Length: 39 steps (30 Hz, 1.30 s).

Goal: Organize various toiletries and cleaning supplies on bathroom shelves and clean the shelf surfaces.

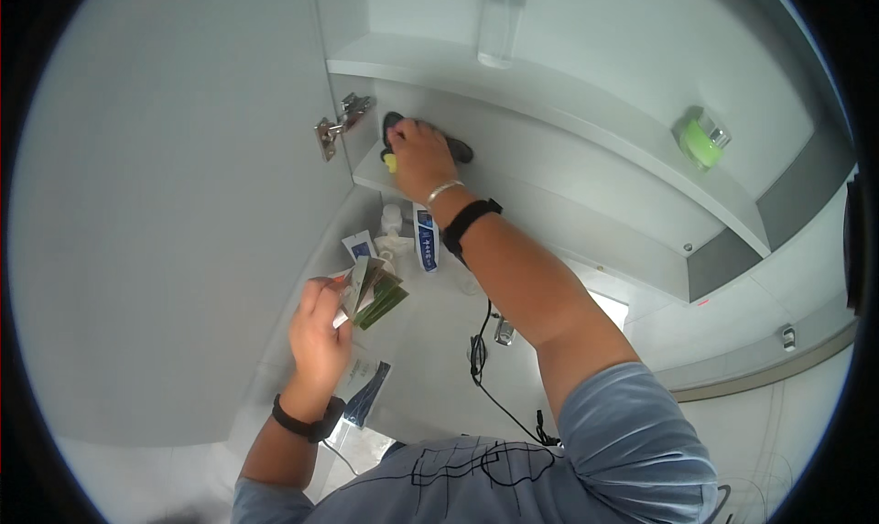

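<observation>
My left hand grips a fanned bunch of small flat sachets, some green and some brownish, above the white counter. My right hand reaches into the corner of the lower cabinet shelf. Its fingers are bent down over a dark, elongated object, whose kind I cannot make out. A bit of pink shows at the fingertips, and a small yellow item sits beside them. The hand covers much of this, so whether it holds anything is hidden.
An open cabinet door with a metal hinge stands left. The upper shelf bears a clear bottle and a green jar. Below are a toothpaste tube, a white bottle, a black cable, a faucet and a packet.
</observation>
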Each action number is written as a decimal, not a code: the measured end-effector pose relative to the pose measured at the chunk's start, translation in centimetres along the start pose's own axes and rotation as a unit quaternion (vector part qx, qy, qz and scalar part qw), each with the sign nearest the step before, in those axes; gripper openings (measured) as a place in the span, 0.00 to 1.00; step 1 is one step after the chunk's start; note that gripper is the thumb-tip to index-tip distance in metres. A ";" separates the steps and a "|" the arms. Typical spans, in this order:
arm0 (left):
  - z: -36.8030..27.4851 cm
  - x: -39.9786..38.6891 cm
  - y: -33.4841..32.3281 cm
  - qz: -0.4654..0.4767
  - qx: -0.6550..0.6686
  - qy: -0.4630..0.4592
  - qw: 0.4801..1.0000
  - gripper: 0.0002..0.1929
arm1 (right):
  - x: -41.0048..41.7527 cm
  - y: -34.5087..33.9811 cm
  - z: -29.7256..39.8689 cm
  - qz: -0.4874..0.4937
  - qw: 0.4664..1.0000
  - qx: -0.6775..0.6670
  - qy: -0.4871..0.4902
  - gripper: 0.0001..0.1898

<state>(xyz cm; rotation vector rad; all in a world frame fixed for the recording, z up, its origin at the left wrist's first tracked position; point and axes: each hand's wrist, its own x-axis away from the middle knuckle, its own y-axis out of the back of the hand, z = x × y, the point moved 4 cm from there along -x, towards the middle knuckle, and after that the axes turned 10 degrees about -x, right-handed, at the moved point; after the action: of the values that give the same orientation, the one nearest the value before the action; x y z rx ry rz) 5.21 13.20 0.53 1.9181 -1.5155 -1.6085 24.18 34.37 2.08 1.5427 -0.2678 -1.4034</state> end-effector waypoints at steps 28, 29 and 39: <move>-1.5 -3.7 -1.7 -0.040 -0.030 -0.012 0.999 0.22 | 6.0 4.1 -1.4 0.122 0.985 -0.086 -0.087 0.22; -1.5 -4.1 -1.9 -0.034 -0.022 -0.024 0.999 0.22 | 7.3 5.5 -2.4 0.117 0.985 -0.081 -0.100 0.22; -4.3 -7.8 -2.2 -0.025 -0.020 -0.056 0.998 0.20 | 25.4 24.1 -13.0 0.046 0.954 0.048 -0.293 0.27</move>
<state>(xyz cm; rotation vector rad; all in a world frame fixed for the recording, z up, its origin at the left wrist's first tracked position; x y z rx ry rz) 10.94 18.53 5.28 1.8890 -1.4740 -1.7819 53.44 11.10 2.30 1.1364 -0.7654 -1.7687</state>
